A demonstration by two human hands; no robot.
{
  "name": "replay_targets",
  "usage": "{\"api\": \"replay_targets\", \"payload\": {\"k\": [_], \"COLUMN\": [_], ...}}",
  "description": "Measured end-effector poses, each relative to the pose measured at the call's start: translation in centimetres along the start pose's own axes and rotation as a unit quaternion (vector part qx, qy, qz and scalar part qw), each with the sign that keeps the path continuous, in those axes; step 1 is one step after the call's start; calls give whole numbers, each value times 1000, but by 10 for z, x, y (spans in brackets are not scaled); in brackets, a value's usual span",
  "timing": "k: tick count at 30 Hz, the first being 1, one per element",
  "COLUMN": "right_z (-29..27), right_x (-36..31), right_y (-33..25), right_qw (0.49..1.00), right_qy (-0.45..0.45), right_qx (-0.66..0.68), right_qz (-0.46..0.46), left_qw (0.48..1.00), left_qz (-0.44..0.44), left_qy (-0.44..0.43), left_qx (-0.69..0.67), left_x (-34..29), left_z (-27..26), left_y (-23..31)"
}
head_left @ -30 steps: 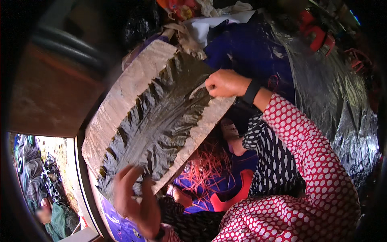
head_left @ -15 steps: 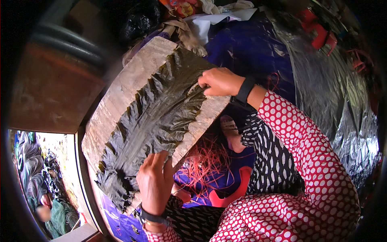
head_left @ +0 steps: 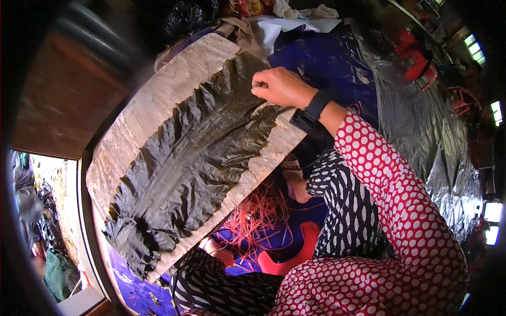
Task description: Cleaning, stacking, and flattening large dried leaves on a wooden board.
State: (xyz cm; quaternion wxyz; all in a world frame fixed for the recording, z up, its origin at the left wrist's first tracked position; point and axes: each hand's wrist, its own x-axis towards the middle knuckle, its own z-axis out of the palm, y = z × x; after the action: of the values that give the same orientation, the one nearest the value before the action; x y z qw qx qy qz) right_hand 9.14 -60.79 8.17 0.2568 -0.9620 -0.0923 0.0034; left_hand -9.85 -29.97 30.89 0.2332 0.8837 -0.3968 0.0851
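Observation:
A long dark green-brown frond with ruffled edges, which looks like kelp [head_left: 182, 158], lies spread along a wooden board [head_left: 126, 139]. The board slants from lower left to upper right. At the frond's far right end is my right hand [head_left: 282, 87], its fingers curled in against the thumb. Whether a bit of the edge is pinched there is hidden by the fingers. A black band circles that wrist, below a red sleeve with white dots. My left hand is out of the picture. Toward the near left, the frond's end bunches into dark folds.
Tangled red strands [head_left: 258, 216] lie on a blue sheet beside a red curved plastic piece [head_left: 292, 253], close to my feet. Grey plastic sheeting [head_left: 398, 116] covers the right side. A brown panel [head_left: 58, 100] and a bright opening border the left. Cloths [head_left: 269, 31] and bags lie behind the board.
My left hand has left the frond's near edge and gone out of view at the bottom. My right hand has shifted slightly up and left, still at the frond's far end.

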Motion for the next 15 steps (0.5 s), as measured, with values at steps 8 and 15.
{"api": "replay_targets", "payload": {"k": [8,15], "right_z": [58,90], "right_x": [39,56], "right_y": [-45,-91], "right_qw": [982,982], "right_qy": [55,13], "right_qx": [57,-20], "right_qz": [-174,-189], "left_qw": [995,976], "left_qz": [-68,-196], "left_qy": [-15,-38], "left_qx": [68,90], "left_x": [12,0], "left_z": [57,153], "left_y": [-4,-128]}}
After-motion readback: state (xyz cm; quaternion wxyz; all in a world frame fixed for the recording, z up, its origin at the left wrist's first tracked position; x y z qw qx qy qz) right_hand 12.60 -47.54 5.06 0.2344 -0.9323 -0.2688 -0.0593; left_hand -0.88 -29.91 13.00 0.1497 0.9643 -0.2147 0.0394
